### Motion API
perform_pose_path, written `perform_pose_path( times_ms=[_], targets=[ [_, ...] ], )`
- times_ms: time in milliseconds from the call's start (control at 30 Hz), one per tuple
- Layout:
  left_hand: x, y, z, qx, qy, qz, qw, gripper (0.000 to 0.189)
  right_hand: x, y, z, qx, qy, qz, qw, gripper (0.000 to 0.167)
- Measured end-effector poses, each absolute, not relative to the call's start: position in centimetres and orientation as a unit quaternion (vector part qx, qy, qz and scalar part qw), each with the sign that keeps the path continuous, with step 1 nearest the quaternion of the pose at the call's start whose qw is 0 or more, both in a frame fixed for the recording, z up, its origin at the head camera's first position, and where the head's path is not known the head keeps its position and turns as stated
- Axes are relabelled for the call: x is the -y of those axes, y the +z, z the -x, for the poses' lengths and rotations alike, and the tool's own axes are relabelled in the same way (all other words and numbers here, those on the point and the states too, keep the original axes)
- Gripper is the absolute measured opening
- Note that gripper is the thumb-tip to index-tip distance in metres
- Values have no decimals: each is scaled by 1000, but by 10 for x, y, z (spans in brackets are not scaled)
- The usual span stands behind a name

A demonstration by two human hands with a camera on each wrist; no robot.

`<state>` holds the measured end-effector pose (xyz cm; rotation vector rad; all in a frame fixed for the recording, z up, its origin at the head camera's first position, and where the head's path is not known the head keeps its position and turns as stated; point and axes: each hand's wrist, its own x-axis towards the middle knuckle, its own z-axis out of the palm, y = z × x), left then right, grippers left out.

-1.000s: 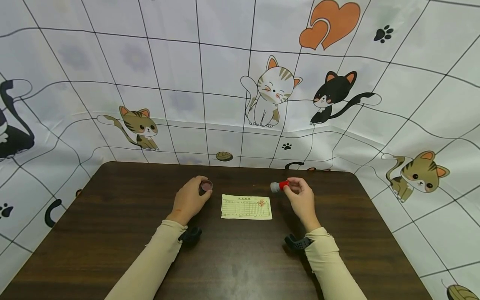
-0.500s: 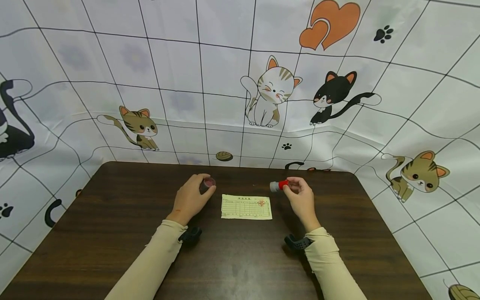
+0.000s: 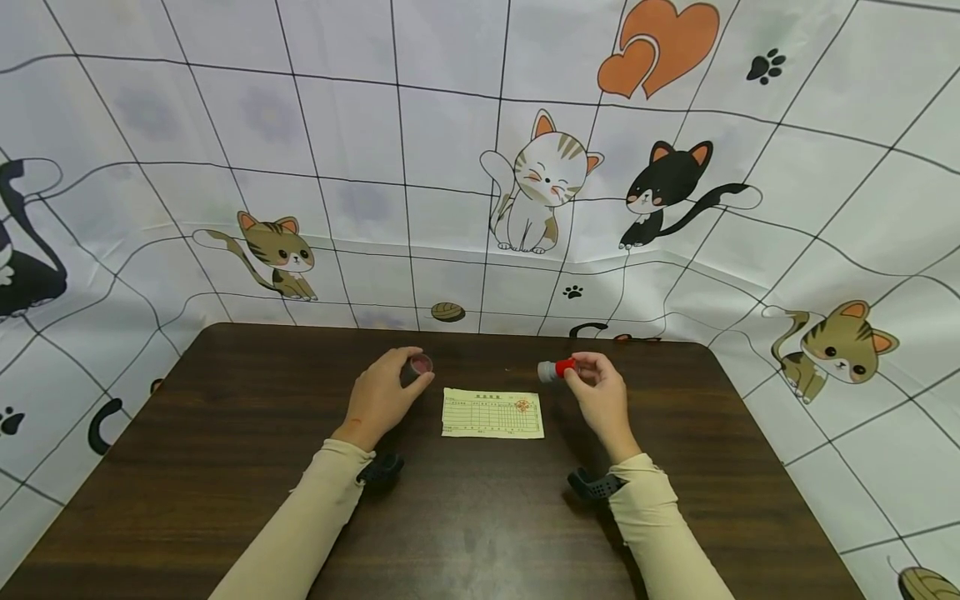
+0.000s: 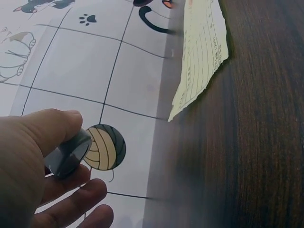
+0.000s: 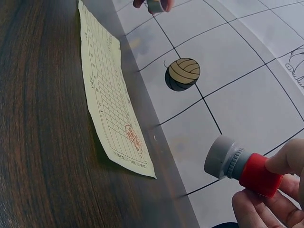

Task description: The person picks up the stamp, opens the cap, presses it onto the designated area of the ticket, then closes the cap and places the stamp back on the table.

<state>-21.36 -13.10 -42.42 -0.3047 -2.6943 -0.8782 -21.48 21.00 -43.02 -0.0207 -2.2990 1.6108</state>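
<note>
A round, dark see-through cap (image 4: 71,154) with a reddish inside is pinched between the thumb and fingers of my left hand (image 3: 380,392). Its open side tilts toward the middle of the table. My right hand (image 3: 602,400) grips a self-inking stamp (image 5: 237,164) by its red handle, the grey head pointing left. Between the hands a yellow printed form (image 3: 492,414) lies on the table, apart from both. A red stamp mark (image 5: 134,137) shows near its upper right corner. In the left wrist view the lower fingers spread loosely beneath the cap.
The dark brown wooden table (image 3: 465,517) reaches back to a white wall covering (image 3: 360,208) with a grid and cartoon cats. Dark bands (image 3: 596,486) sit around both wrists.
My left hand has moved slightly right and the cap has turned a little toward the middle. The stamp has shifted very slightly left with my right hand. The form stays in place.
</note>
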Motion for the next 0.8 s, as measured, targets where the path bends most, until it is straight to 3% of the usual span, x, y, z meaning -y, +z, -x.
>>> perform_pose_path(
  times_ms=[800],
  targets=[
    [129,-420,210,922,-323,160,142,52,-203,-429,214,806,568,-15,167,25]
  ],
)
